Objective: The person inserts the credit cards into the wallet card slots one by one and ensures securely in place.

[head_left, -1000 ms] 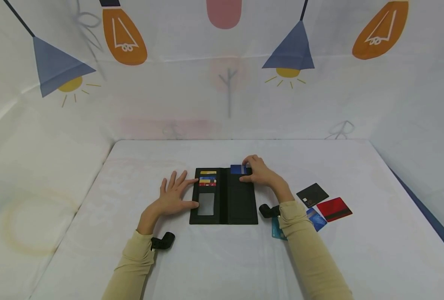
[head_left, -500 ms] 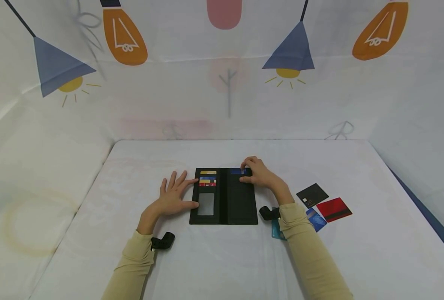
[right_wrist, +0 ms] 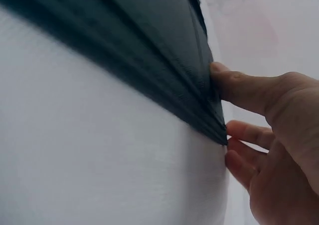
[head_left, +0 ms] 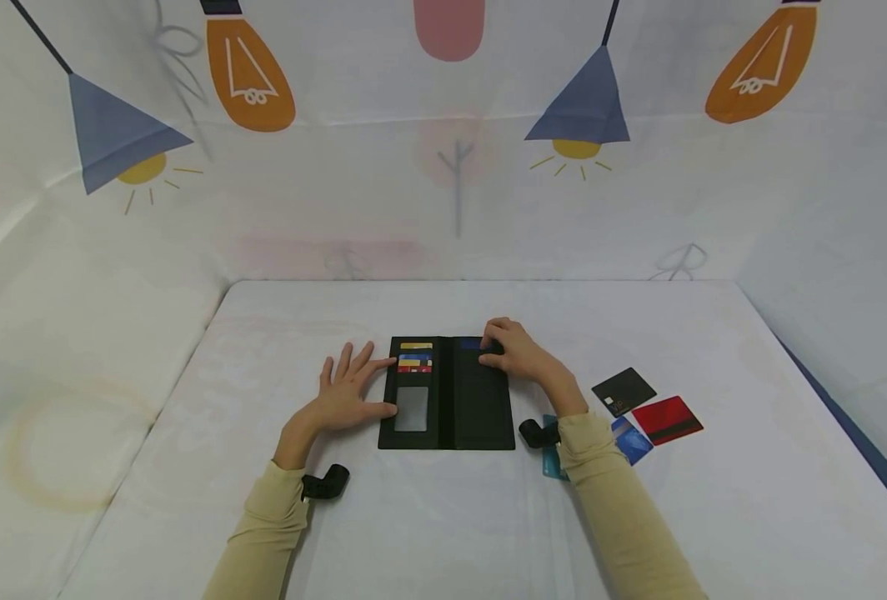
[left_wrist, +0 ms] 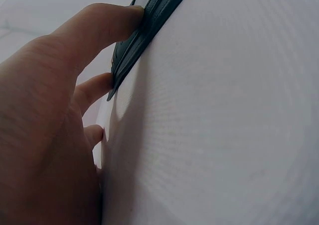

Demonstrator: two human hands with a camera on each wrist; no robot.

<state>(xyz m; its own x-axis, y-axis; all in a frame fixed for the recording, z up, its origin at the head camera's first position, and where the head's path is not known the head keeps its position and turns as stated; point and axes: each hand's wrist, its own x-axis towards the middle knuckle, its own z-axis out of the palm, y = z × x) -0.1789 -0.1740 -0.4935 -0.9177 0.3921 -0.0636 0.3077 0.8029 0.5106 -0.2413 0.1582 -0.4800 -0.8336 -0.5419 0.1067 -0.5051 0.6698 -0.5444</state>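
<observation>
A black wallet [head_left: 481, 408] lies spread open on the white table, its left side holding several colourful cards [head_left: 415, 362] above a clear window [head_left: 412, 408]. My left hand [head_left: 349, 396] has its fingers spread, with the thumb and index fingertip touching the wallet's left edge. At the top of the right side, a blue card [head_left: 469, 343] sits low in its slot. My right hand [head_left: 517, 348] curls its fingers over the card's right end, its thumb on the wallet's face. In the right wrist view, fingertips [right_wrist: 233, 128] meet the wallet's far edge; the card is hidden.
Right of the wallet lie a black card [head_left: 624, 391], a red card [head_left: 669, 419] and a blue patterned card [head_left: 631, 439]. A teal card [head_left: 551, 454] is partly covered by the right wrist camera [head_left: 539, 433] and sleeve. A patterned white cloth wall [head_left: 383, 192] rises behind the table.
The blue card has slid down into the wallet's right slot, where it stuck out above the edge before. My right fingers moved down slightly with it. The left hand kept its place.
</observation>
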